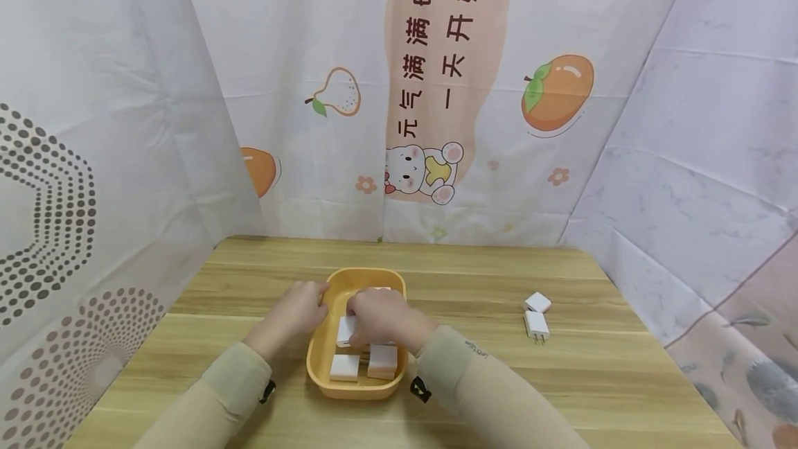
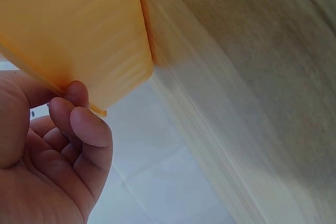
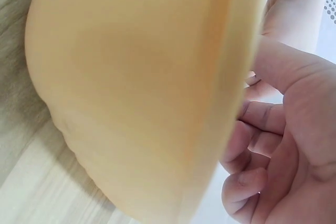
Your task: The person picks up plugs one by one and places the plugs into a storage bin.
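Observation:
A rectangular orange plastic basket (image 1: 319, 355) sits on the table, with several white charger plugs inside. My left hand (image 1: 302, 307) pinches its left rim between thumb and curled fingers; the left wrist view shows this hand (image 2: 63, 140) at the basket's edge (image 2: 79, 40). My right hand (image 1: 383, 317) reaches down into the basket, fingers curled, at a white charger plug (image 1: 346, 331) that it partly covers. Nearer me in the basket lie a charger plug (image 1: 344, 368) and another charger plug (image 1: 382, 362). In the right wrist view the basket wall (image 3: 131, 93) hides this hand's fingertips.
On the right of the wooden table (image 1: 474, 380) lie two more white chargers, a farther one (image 1: 537, 302) and a nearer one (image 1: 536, 324) with its prongs toward me. Printed curtains (image 1: 312, 40) hang behind the table and along both sides.

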A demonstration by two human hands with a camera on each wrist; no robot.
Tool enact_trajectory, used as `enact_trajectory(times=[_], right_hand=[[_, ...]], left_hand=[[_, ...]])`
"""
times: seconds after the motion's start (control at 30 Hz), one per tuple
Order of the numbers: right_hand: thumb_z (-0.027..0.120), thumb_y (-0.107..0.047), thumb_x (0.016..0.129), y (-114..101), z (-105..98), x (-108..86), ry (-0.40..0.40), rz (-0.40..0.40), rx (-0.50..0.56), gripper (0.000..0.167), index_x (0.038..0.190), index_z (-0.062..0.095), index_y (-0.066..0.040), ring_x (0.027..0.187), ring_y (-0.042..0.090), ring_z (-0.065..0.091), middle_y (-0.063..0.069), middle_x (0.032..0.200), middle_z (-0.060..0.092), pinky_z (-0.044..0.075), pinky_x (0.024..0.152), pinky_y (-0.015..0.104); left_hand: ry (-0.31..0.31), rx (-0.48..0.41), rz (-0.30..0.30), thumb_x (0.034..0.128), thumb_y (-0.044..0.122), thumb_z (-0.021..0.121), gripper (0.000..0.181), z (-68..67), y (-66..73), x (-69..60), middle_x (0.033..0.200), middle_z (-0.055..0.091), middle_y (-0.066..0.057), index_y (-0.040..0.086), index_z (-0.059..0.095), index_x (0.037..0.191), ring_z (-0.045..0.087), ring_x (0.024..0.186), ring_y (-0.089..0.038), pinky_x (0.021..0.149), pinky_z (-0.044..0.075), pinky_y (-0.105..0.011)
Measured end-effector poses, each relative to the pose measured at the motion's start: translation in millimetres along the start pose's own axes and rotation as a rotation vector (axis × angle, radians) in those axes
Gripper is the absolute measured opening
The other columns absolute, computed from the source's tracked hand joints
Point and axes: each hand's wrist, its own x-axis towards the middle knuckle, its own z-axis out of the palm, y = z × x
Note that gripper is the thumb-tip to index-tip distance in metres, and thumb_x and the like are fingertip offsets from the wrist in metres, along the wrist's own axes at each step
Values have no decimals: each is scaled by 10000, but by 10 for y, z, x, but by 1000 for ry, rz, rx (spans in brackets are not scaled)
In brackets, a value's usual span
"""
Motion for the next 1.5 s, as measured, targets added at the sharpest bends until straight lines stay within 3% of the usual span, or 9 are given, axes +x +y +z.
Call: enact_trajectory(times=[0.37,0.47,0.63,0.97,1.5], right_hand=[[846,-383,767,-62,-51,27,-11,-21,-44,248,833,657,-235,687,112,518,-107,756,571,429,581,314],[847,-366,767,-77,-45,30,-11,-20,-47,238,909,723,-221,730,99,567,-118,833,635,473,622,317],[846,-370,783,-82,-19,38,-14,-21,-36,359,1079,770,-183,811,114,630,-107,990,707,523,705,351],[808,-368,827,-58,-29,44,-15,-10,-46,347,1122,769,-190,741,104,600,-96,1027,712,524,667,348],[817,-380,833,-1,-81,-7,-12,-2,7,386,1157,759,-178,811,113,626,-83,1057,713,524,667,353]], left_hand=[[3,0,13,914,29,645,437,-7,2,-1,543,437,13,-115,605,1324,354,428,-82,403,323,-230],[0,0,14,915,27,643,438,-7,0,-3,538,441,13,-114,602,1328,357,421,-79,396,318,-222],[-4,14,17,915,25,647,434,-1,-2,-5,561,464,8,-112,605,1325,365,432,-75,403,319,-218],[1,17,20,914,23,649,432,0,-1,-11,538,450,19,-111,608,1322,362,427,-70,398,310,-209],[-3,-7,12,921,18,640,432,4,5,-13,532,452,7,-119,597,1328,370,418,-76,389,316,-203]])
